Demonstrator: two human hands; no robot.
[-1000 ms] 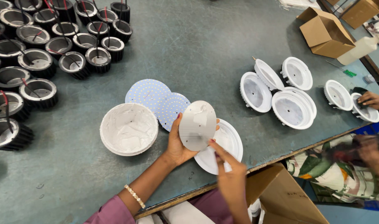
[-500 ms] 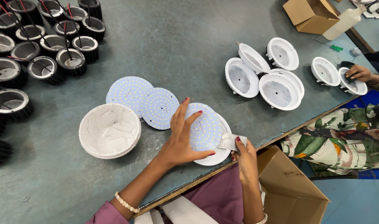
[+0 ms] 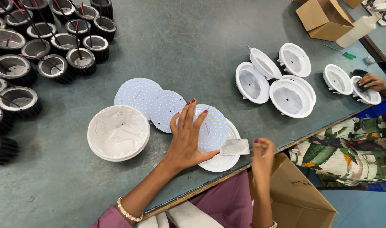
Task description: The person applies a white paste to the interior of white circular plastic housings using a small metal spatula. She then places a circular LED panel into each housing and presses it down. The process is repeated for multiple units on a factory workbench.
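Black heat sinks, white lamp housings, a cardboard box

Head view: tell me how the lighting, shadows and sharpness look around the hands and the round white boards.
Head view: light is soft and even, with only faint shadows under the left hand and the white bowl-shaped cover; the dotted round boards are sharp; the right hand, holding a small grey scraper, is slightly motion-blurred; the black housings lean outward at the frame's edge, a wide-lens distortion.
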